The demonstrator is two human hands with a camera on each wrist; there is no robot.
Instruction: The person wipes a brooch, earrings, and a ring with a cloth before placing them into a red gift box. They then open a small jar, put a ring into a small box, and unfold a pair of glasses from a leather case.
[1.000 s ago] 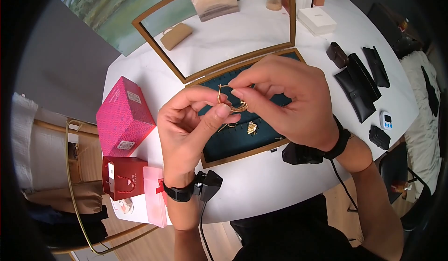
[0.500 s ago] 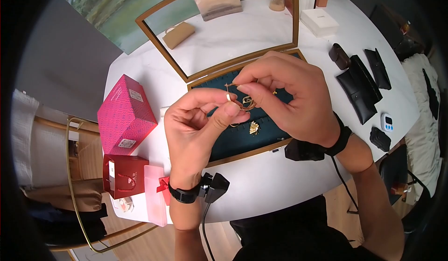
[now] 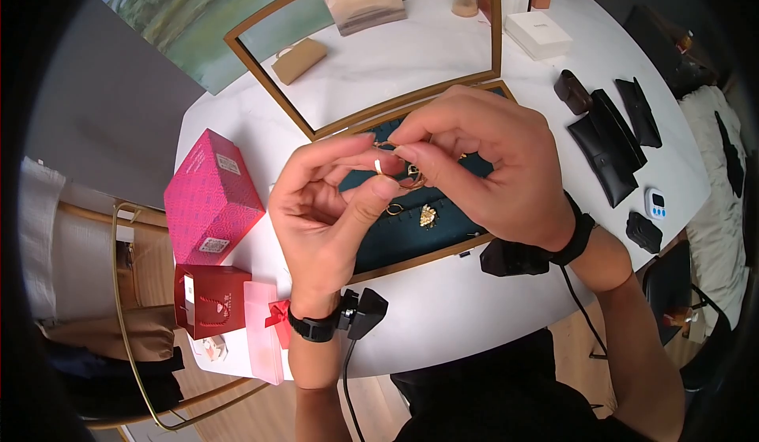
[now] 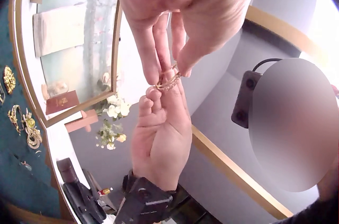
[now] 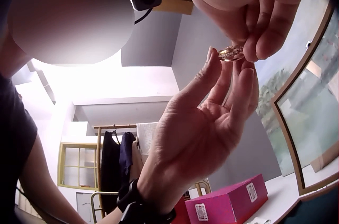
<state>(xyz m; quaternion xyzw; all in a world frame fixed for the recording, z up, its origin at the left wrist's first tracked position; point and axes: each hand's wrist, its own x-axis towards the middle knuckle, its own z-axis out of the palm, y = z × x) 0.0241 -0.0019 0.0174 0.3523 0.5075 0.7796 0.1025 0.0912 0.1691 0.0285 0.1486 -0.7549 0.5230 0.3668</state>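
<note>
Over the jewellery box, both hands hold a gold hoop earring (image 5: 231,53) set with rows of small stones. My right hand (image 3: 498,173) pinches its upper end between thumb and index finger. The left hand (image 3: 316,213) grips the other side, thumb below and fingertips opposite; the fingers partly hide the hoop. Below them lies the box's dark green lined tray (image 3: 395,254) in a wooden frame. A gold flower-like piece (image 3: 428,216) sits in the tray, with more gold jewellery (image 4: 33,131) beside it in the left wrist view. The glass lid (image 3: 500,27) stands raised behind.
A pink box (image 3: 209,201), a red paper bag (image 3: 212,304) and a light pink bag (image 3: 262,339) stand at the left. Black leather cases (image 3: 601,157), a small white timer (image 3: 655,203) and a white box (image 3: 538,35) are on the right.
The left index finger has lifted and shifted along the hoop, and the hoop has turned between the fingers. The right hand keeps its pinch almost in place.
</note>
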